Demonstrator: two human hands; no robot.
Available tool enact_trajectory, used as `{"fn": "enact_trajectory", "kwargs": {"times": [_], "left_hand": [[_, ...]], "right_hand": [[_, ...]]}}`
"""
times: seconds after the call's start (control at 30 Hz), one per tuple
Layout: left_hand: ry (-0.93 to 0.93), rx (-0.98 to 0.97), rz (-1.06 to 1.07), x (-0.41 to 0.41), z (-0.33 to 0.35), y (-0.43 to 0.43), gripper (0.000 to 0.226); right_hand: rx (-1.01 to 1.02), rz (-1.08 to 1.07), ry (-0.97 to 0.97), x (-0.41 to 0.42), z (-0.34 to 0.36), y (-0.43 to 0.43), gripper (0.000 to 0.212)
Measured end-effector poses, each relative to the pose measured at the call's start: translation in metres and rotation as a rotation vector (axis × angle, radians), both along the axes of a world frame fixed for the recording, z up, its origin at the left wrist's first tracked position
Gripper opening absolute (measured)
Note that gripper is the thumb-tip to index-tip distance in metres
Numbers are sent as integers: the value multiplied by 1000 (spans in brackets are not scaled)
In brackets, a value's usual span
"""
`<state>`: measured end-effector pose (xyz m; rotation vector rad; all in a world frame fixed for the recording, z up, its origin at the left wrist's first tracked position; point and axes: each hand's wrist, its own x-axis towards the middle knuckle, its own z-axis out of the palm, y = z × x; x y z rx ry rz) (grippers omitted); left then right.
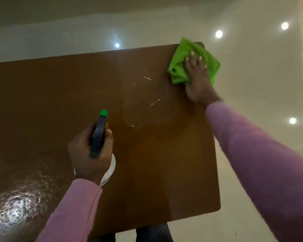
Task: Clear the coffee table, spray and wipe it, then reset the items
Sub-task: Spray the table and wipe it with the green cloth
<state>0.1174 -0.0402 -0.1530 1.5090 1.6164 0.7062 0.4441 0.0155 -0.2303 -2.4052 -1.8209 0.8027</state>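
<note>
The brown coffee table (147, 168) fills most of the view, its top bare of items. My right hand (198, 79) lies flat on a bright green cloth (184, 56) at the table's far right corner, fingers spread over it. My left hand (89, 151) grips a spray bottle (99, 137) with a dark trigger head and green nozzle, held above the table's middle with the nozzle pointing away from me. The bottle's white body shows just below my hand. A wet, streaky patch (143, 102) glistens between the nozzle and the cloth.
A second wet, shiny area (16, 205) covers the table's near left part. Glossy pale floor (261, 67) surrounds the table and reflects ceiling lights. My dark trouser legs (152, 233) stand at the table's near edge.
</note>
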Motion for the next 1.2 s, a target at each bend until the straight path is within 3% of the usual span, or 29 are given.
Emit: {"fn": "enact_trajectory", "kwargs": {"times": [0.13,0.23,0.37,0.47,0.67,0.8,0.87,1.07,1.2], "left_hand": [[31,14,2,2,2,3,7],[29,-18,28,3,6,7,10],[-8,-40,73,-4,6,9,9],[-14,-17,46,-4,8,5,8],[-6,-6,-89,-5,6,-3,27],[-20,13,-124,-6,5,-4,32],[-31,16,-112,-6,6,-4,33],[-12,-20,-77,-10,9,-6,32],[-21,-27,-77,-11,8,-7,22]], "right_hand": [[-1,58,19,22,1,36,67],[56,140,37,2,6,-36,71],[-20,167,118,-41,21,-177,73],[-52,154,118,-53,25,-212,75],[-18,82,53,-14,7,-86,71],[-9,-253,-89,-23,-1,29,66],[5,-301,-119,-65,2,53,68],[44,218,-50,-198,4,70,74],[56,404,-64,-179,2,69,73]]}}
